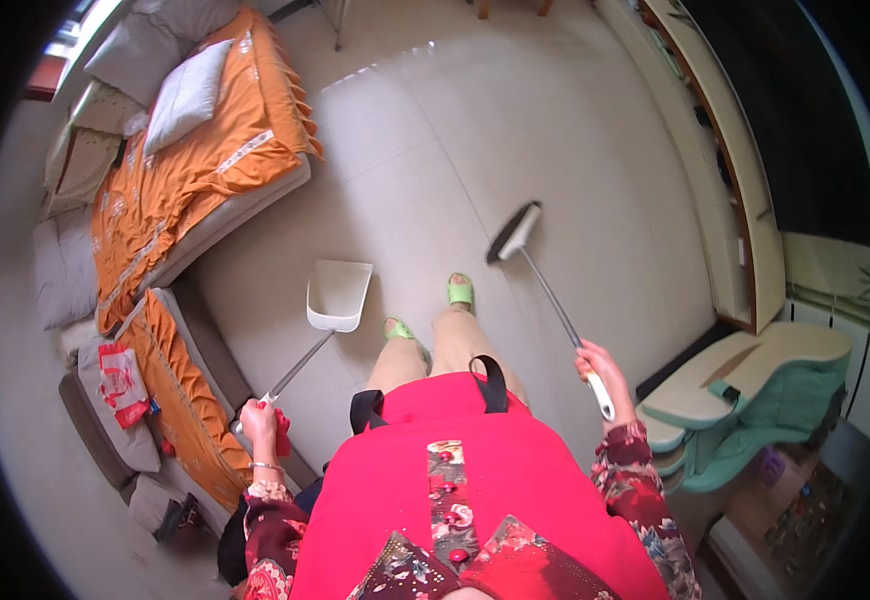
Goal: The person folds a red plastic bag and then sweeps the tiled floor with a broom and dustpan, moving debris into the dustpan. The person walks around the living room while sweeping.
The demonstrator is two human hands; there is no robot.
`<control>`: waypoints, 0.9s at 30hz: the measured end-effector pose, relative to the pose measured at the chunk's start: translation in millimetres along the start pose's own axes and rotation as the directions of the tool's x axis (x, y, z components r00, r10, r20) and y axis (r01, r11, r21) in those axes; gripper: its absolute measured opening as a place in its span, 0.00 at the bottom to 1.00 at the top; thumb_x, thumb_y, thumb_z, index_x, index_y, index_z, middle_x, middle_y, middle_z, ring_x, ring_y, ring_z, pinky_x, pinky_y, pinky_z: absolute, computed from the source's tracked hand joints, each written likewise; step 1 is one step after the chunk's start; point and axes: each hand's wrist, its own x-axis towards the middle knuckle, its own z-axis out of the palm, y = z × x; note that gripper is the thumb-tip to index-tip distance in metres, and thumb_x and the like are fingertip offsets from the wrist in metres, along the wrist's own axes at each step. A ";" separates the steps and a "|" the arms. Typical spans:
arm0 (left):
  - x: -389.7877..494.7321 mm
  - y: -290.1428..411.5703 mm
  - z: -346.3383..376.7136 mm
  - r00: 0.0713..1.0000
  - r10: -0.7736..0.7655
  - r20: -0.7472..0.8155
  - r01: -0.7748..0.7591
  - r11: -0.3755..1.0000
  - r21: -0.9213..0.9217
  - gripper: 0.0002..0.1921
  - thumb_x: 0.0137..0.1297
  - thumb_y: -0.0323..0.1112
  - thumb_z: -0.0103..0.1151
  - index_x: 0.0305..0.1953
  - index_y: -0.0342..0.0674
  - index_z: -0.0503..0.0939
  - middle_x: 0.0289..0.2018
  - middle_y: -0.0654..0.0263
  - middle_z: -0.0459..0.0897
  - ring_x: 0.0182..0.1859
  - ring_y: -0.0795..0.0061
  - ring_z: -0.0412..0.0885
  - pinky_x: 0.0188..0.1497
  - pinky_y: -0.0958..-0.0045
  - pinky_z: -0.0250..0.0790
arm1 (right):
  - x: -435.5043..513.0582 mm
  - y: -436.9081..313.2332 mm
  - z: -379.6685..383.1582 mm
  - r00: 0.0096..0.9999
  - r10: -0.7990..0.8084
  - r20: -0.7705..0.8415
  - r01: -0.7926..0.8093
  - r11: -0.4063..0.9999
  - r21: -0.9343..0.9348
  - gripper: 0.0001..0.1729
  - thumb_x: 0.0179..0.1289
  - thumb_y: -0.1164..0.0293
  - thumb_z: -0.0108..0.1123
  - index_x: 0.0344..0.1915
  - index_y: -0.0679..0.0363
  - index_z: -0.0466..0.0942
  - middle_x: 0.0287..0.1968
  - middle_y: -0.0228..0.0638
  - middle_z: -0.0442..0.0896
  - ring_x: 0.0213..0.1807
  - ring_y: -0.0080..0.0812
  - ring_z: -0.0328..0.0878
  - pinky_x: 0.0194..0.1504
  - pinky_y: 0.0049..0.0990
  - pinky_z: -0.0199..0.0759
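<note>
My left hand is closed around the handle end of a white long-handled dustpan, along with a bit of red cloth. The dustpan's scoop rests near the floor, left of my feet, and I can make out nothing in it. In my right hand is the grip of a broom with a grey metal shaft. Its white head with dark bristles lies slantwise on the pale tiled floor, ahead and to the right of my green slippers.
On the left stands a grey sofa with an orange cover, cushions and a red-and-white bag. A long low cabinet runs along the right. Nearer on that side is a cream and mint-green piece of furniture.
</note>
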 end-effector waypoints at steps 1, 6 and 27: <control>5.9 -1.8 9.7 0.999 0.025 -0.048 -0.024 0.999 0.040 0.10 0.54 0.36 0.54 0.31 0.36 0.79 0.27 0.54 0.82 0.33 0.56 0.81 0.36 0.59 0.72 | 8.4 -0.1 -16.5 0.999 0.049 0.001 -0.049 0.999 0.022 0.30 0.61 0.74 0.53 0.63 0.61 0.57 0.22 0.27 0.67 0.16 0.15 0.60 0.18 0.15 0.57; 11.5 37.5 18.6 0.997 -0.076 -0.016 0.077 0.995 0.064 0.11 0.53 0.36 0.55 0.33 0.37 0.79 0.32 0.53 0.82 0.37 0.54 0.80 0.40 0.58 0.72 | 21.2 -48.7 -38.2 0.978 0.165 0.126 -0.180 0.977 0.119 0.36 0.63 0.75 0.49 0.68 0.56 0.46 0.19 0.26 0.65 0.15 0.15 0.58 0.14 0.18 0.57; 104.7 198.0 11.3 0.993 -0.107 0.058 0.107 0.994 0.011 0.11 0.54 0.35 0.56 0.38 0.38 0.78 0.36 0.57 0.79 0.39 0.56 0.79 0.41 0.59 0.72 | 154.5 -314.2 248.9 0.949 -0.176 0.261 0.185 0.983 -0.011 0.19 0.58 0.71 0.57 0.49 0.68 0.69 0.24 0.26 0.73 0.21 0.14 0.66 0.24 0.12 0.59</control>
